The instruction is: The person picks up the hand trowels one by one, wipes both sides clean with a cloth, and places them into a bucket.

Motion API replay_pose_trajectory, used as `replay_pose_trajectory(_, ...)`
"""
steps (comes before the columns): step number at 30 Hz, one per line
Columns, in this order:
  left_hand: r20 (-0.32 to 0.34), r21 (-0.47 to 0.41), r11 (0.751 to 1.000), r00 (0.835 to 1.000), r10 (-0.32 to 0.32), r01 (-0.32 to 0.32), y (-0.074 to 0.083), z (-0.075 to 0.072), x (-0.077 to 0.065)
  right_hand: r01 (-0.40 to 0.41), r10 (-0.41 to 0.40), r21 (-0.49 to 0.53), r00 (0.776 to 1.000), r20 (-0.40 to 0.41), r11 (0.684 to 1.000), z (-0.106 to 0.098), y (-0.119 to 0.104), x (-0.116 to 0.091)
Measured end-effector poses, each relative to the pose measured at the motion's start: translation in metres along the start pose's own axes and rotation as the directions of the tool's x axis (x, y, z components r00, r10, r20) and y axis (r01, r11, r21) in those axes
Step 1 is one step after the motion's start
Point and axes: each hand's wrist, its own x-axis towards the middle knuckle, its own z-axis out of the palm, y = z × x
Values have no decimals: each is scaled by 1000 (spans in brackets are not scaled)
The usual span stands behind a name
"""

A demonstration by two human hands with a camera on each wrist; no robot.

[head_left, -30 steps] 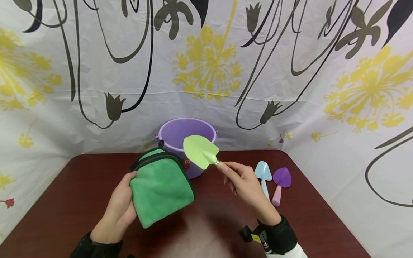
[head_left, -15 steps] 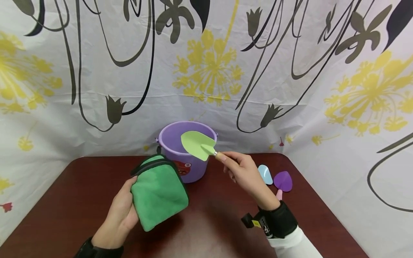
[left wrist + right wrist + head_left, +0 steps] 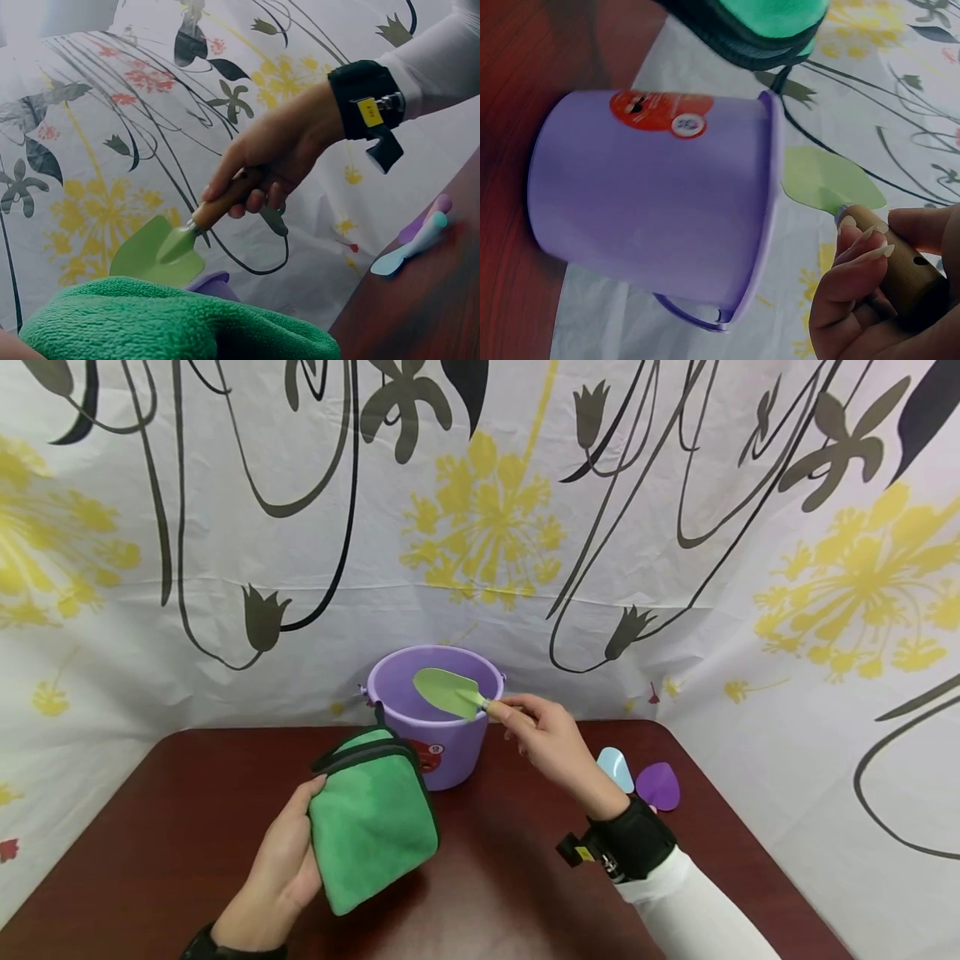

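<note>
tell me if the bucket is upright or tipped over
Upright: in the head view, the bucket stands on the table with its opening facing up.

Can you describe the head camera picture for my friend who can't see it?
A right hand holds a green trowel up near a purple bucket, and the left hand grips a green pouch. A light blue trowel and a purple trowel lie on the red-brown table.

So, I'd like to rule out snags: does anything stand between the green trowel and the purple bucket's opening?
Nothing visible does. The right hand holds the green trowel, its blade above the rim of the purple bucket. In the head view, the green pouch overlaps only the bucket's near left side.
</note>
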Motion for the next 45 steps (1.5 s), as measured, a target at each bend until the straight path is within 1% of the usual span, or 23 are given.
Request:
replay_pose_trajectory(3,4,14,1000,1000,9,-9,-2,1,-1,42,-41,-90,999,8,995,1,0,9)
replay_pose_trajectory(6,15,24,1000,1000,9,-10,-4,2,-1,91,-90,-189,996,9,978,-2,1,18)
replay_pose_trajectory(8,20,25,1000,1000,10,-10,-6,2,0,117,-119,-232,993,6,966,-3,2,23)
replay_pose_trajectory(13,24,39,999,1000,7,-8,-8,2,1,147,-149,-269,989,13,952,2,2,32)
replay_pose_trajectory(15,28,49,999,1000,7,-8,-9,1,2,161,-167,-291,986,3,943,6,3,36)
replay_pose_trajectory(18,34,61,998,999,13,-15,-11,1,1,197,-214,-341,977,-13,919,11,4,41)
replay_pose_trajectory(23,19,81,996,1000,21,-22,-11,2,0,237,-271,-414,962,-25,879,18,0,52)
replay_pose_trajectory(25,9,90,996,1000,21,-22,-10,3,0,248,-281,-421,960,-16,873,22,-2,58)
replay_pose_trajectory(28,-4,96,995,1000,22,-21,-10,5,0,254,-274,-403,962,8,879,30,-3,67)
replay_pose_trajectory(32,-16,94,995,1000,19,-18,-11,5,-1,238,-237,-390,970,53,889,40,-1,76)
replay_pose_trajectory(37,-17,104,994,1000,16,-15,-13,3,0,250,-213,-439,968,133,863,49,0,82)
replay_pose_trajectory(40,-15,100,995,1000,11,-9,-12,3,0,249,-190,-451,966,173,857,51,-1,84)
replay_pose_trajectory(45,6,87,996,1000,16,-16,-12,5,2,246,-188,-462,968,168,852,52,-1,89)
